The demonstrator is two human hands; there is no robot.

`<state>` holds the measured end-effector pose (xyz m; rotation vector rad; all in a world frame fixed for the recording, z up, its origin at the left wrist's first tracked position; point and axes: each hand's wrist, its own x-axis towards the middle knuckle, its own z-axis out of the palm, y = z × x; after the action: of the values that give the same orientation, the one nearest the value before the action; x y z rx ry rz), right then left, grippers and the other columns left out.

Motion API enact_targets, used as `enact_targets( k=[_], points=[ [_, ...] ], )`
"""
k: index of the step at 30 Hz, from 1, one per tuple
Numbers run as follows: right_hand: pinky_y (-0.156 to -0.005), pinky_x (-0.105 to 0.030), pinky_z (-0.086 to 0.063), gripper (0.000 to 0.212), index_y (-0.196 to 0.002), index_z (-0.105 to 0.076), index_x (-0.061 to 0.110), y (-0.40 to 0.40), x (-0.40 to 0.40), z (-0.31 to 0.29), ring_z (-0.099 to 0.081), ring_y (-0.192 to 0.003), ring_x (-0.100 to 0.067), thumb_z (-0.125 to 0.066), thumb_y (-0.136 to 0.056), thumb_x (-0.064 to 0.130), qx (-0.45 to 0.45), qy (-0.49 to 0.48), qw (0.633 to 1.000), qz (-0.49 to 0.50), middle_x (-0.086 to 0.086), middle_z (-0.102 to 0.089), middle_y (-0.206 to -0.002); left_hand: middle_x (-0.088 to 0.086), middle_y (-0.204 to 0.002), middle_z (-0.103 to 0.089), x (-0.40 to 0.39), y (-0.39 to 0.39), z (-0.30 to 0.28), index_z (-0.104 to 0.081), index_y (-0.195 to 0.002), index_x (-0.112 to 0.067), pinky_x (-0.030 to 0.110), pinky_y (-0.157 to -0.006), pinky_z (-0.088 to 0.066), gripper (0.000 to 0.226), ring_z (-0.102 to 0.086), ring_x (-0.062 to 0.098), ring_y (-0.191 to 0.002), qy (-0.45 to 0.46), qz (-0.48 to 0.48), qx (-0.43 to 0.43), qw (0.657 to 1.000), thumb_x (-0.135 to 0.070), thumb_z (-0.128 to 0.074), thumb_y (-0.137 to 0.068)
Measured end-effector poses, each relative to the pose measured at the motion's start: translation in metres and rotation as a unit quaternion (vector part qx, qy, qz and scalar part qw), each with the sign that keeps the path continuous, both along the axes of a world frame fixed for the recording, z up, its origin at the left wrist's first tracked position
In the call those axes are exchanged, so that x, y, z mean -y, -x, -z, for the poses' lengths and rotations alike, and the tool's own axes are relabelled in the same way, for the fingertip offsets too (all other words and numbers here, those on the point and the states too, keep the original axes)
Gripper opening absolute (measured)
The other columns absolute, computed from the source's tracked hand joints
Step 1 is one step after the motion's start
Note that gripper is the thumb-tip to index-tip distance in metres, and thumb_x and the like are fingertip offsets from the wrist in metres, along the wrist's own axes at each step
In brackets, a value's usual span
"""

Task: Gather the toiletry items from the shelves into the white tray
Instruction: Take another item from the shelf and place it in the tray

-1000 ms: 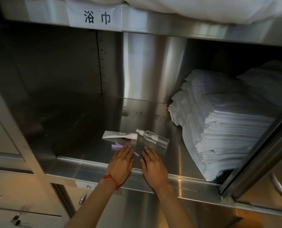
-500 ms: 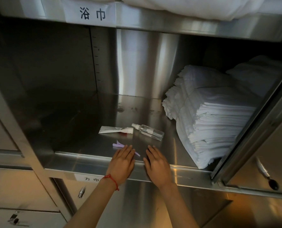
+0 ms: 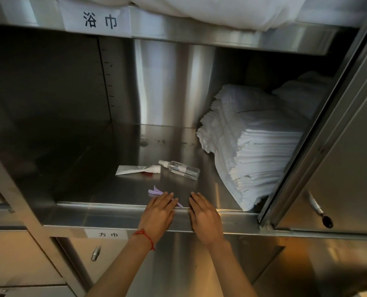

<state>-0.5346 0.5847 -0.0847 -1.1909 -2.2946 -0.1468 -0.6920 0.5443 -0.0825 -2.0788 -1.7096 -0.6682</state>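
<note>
1. The lilac hair clip (image 3: 156,192) lies at the left hand's (image 3: 158,211) fingertips; the white tube (image 3: 137,169) and clear spray bottle (image 3: 180,169) sit further in, beyond both hands.
2. Both hands, right hand (image 3: 204,215) included, rest flat with fingers straight on the shelf (image 3: 105,217) lip, gripping nothing.
3. No white tray in sight.
4. Gathering looks barely begun; next, pinching up the thin clip.

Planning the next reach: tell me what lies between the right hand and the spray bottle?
Only bare steel shelf separates the right hand from the spray bottle, per the head view.
</note>
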Motion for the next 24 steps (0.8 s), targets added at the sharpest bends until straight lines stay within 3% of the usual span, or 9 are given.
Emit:
enact_targets(
  k=[10,17,24],
  points=[
    [-0.077,-0.029,-0.057,0.062,-0.095,-0.075,0.006,-0.007,0.001,0.000,-0.069,-0.096,-0.019,-0.091,-0.035,0.002,0.025,-0.009,1.000,-0.012,-0.006,-0.072,-0.103,0.006,-0.094,-0.074,-0.011,-0.002,-0.004,-0.077,-0.085,-0.012,0.040,-0.068,-0.057,0.048,-0.071,0.020,-0.087,-0.020,0.027,-0.004,0.999,-0.016,-0.094,-0.041],
    [-0.077,-0.023,-0.054,0.058,-0.088,-0.077,0.008,-0.007,0.001,0.000,-0.070,-0.089,-0.015,-0.094,-0.033,0.010,0.017,-0.044,0.998,-0.042,-0.004,-0.074,-0.096,0.005,-0.088,-0.074,-0.013,0.001,-0.003,-0.077,-0.079,-0.013,0.035,-0.071,-0.058,0.057,-0.072,0.018,-0.081,-0.002,0.066,-0.021,0.998,-0.017,-0.097,-0.026],
    [-0.075,-0.026,-0.056,0.054,-0.087,-0.076,0.005,-0.009,0.000,0.005,-0.071,-0.088,-0.018,-0.093,-0.035,0.004,0.004,-0.076,0.995,-0.068,-0.007,-0.074,-0.095,0.008,-0.083,-0.074,-0.009,0.002,0.000,-0.077,-0.074,-0.010,0.032,-0.065,-0.059,0.050,-0.072,0.019,-0.076,-0.011,0.088,0.024,0.996,-0.008,-0.095,-0.028]
  ],
)
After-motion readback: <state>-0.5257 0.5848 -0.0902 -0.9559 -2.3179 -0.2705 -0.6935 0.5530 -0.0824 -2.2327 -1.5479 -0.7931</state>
